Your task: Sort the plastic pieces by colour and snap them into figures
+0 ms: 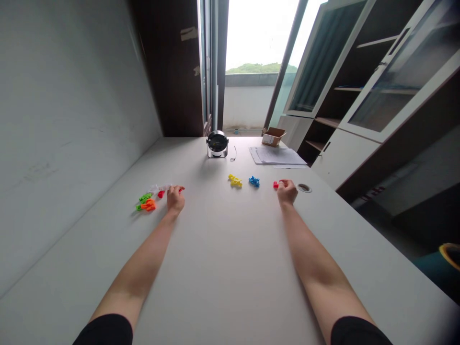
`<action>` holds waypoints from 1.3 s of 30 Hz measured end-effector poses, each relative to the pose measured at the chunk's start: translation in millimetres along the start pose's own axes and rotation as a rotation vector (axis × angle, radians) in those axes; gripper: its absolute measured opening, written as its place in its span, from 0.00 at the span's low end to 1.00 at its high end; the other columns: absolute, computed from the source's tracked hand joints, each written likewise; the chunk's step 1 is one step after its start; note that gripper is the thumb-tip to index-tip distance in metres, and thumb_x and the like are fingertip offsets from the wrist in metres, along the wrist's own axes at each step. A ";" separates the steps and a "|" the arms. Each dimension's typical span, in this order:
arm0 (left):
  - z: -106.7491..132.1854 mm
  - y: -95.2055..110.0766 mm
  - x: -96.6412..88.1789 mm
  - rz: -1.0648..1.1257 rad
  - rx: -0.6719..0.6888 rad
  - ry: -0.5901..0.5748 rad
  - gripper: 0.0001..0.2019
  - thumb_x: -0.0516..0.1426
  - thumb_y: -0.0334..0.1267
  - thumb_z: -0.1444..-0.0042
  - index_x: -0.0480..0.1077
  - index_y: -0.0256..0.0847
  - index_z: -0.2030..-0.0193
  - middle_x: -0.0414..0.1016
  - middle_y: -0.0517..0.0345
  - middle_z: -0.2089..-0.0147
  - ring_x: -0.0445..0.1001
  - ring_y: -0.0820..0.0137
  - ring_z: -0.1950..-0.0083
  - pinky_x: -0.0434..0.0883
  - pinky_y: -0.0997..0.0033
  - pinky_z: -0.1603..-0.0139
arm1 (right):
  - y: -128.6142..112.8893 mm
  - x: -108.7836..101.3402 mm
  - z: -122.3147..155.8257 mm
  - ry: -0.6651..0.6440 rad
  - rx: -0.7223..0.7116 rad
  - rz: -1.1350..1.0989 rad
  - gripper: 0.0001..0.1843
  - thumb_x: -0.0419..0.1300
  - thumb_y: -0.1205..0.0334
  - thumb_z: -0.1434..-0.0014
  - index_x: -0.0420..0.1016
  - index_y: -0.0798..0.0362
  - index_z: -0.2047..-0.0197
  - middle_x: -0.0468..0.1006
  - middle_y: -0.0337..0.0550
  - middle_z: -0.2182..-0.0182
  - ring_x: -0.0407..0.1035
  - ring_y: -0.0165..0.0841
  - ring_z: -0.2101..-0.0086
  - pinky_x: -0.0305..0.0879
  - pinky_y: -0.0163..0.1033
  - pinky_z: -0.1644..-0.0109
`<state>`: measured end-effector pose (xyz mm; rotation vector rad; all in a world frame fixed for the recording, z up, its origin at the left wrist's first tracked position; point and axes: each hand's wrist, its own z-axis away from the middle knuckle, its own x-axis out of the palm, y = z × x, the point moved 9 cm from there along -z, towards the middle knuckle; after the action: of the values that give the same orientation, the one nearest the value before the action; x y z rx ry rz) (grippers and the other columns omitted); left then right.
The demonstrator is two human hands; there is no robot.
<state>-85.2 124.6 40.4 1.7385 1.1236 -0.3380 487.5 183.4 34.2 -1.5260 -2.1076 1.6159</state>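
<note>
Both my arms reach far out over a long white table (230, 268). My left hand (175, 197) is curled, its fingers closed round a small red piece that shows at its fingertips. Just left of it lie a red toy piece (161, 193), a white one (155, 188), a green one (145, 197) and an orange one (149, 205). My right hand (287, 191) is closed in a pinch on another red piece (276, 184). Between the hands lie a yellow piece (235, 180) and a blue piece (254, 181), untouched.
A round silver device (217, 143) stands at the table's far end, with a sheet stack (278, 156) and a small cardboard box (273, 136) to its right. A cable hole (304, 188) sits by my right hand. Shelving with glass doors (362, 86) lines the right; a wall runs along the left.
</note>
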 end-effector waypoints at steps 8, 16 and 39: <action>4.5 33.6 10.0 0.012 0.168 -0.107 0.24 0.50 0.22 0.49 0.72 0.42 0.48 0.70 0.48 0.43 0.66 0.58 0.40 0.63 0.53 0.36 | -66.7 34.9 38.6 -0.235 -0.062 -0.310 0.17 0.50 0.58 0.44 0.74 0.56 0.57 0.79 0.48 0.68 0.74 0.37 0.67 0.68 0.38 0.61; 10.9 24.0 41.5 -0.142 0.217 -0.299 0.29 0.54 0.37 0.42 0.61 0.41 0.32 0.54 0.46 0.28 0.47 0.49 0.27 0.50 0.46 0.30 | -144.9 80.3 124.1 -0.563 -0.205 -0.531 0.12 0.53 0.59 0.45 0.74 0.52 0.61 0.77 0.40 0.72 0.72 0.34 0.70 0.69 0.38 0.62; 31.3 69.7 31.8 0.090 0.317 -0.394 0.07 0.55 0.34 0.42 0.74 0.43 0.60 0.69 0.53 0.51 0.73 0.68 0.57 0.71 0.66 0.52 | -162.2 103.8 198.6 -0.877 -0.429 -0.401 0.10 0.56 0.65 0.43 0.78 0.48 0.60 0.78 0.36 0.71 0.71 0.31 0.71 0.64 0.33 0.65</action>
<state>-4.0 109.8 45.7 1.8815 0.7312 -0.8001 216.2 130.9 21.6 -0.3257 -3.0773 1.9491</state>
